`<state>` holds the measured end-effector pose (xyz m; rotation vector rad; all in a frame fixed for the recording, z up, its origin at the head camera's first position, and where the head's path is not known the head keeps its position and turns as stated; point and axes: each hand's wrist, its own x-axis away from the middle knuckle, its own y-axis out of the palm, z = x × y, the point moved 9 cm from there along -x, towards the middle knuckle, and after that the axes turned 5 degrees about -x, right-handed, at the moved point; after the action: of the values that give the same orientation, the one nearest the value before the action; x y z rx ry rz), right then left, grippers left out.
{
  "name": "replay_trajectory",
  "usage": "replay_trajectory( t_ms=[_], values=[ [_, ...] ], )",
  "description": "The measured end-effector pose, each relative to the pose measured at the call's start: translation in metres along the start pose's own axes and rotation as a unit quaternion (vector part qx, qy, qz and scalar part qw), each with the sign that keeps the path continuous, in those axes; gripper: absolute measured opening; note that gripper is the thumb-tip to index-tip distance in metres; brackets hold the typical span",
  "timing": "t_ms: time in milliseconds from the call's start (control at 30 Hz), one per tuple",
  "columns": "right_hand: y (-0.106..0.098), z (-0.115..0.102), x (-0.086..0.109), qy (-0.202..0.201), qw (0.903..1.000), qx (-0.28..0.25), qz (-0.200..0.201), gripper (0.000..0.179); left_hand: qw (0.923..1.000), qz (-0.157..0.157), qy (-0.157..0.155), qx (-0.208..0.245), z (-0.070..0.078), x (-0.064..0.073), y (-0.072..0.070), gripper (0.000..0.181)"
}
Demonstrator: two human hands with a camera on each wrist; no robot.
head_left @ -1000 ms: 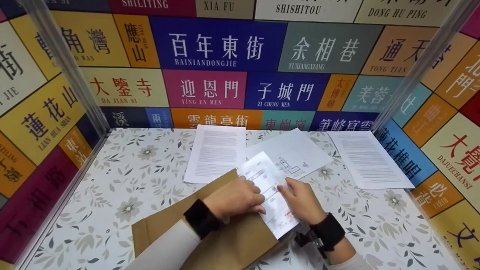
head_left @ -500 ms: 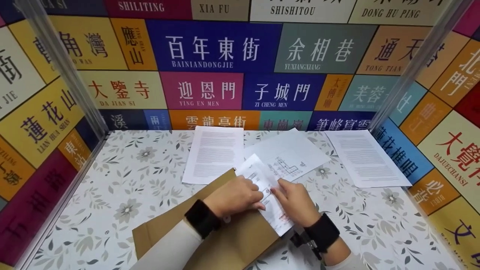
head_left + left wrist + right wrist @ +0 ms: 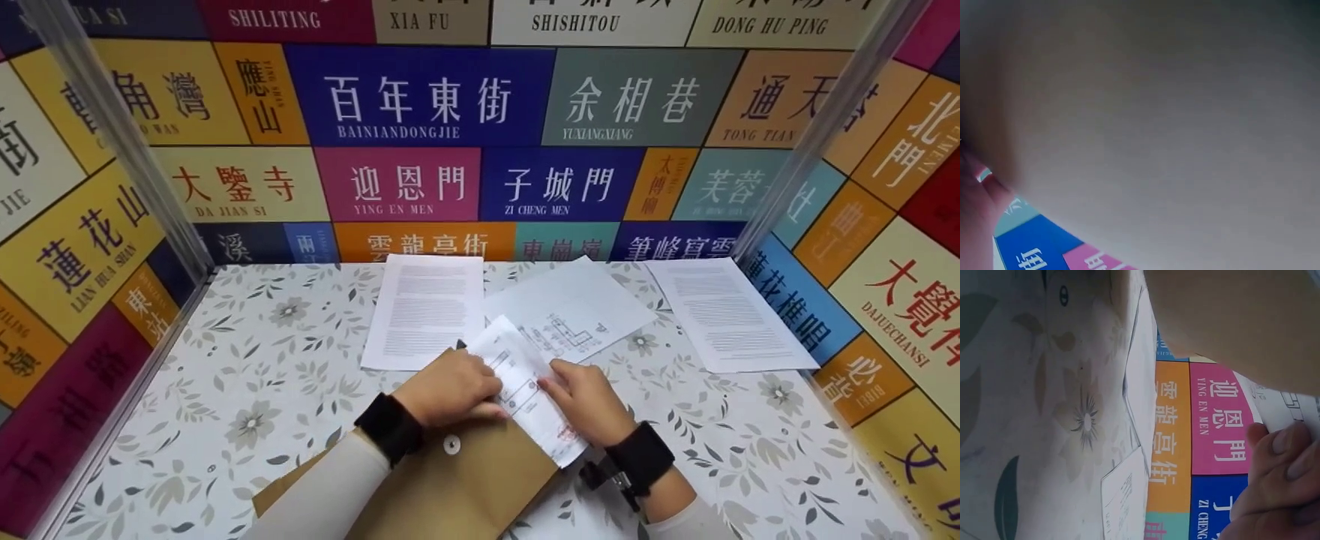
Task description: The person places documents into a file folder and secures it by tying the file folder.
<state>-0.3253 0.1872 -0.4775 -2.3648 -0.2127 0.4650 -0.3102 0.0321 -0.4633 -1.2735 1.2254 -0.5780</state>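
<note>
In the head view, a brown paper envelope with a round white button lies tilted at the front of the table. My left hand holds its opening edge with curled fingers. A printed white sheet with boxes and a red mark sits partly inside the envelope, its left part hidden. My right hand pinches the sheet's outer edge, thumb on top. In the right wrist view, curled fingers show beside the sheet. A blurred surface covers most of the left wrist view.
Behind the envelope lie a stack of text pages and a sheet with a line drawing. More text pages lie at the right. Lettered panels wall in the flower-patterned table on three sides.
The printed sheet has slid left, a little deeper into the envelope, with my right hand moving along. My left hand has shifted left, and the envelope's button now shows in full.
</note>
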Motion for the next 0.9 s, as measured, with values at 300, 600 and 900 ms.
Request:
replay_trajectory(
  t_ms=[300,600,900],
  values=[
    [0.001,-0.006,0.002,-0.007,0.9999,-0.007,-0.001,0.019,0.9991,0.022,0.023,-0.026,0.005,0.0,-0.003,0.044],
    [-0.004,0.002,-0.001,-0.005,0.9998,0.018,0.006,0.023,0.9989,0.027,0.027,-0.028,0.004,-0.002,-0.01,0.046],
    [-0.018,0.004,-0.001,0.012,0.9972,-0.069,-0.026,0.007,0.9985,0.028,0.044,0.017,0.004,-0.008,-0.024,0.042]
  ],
)
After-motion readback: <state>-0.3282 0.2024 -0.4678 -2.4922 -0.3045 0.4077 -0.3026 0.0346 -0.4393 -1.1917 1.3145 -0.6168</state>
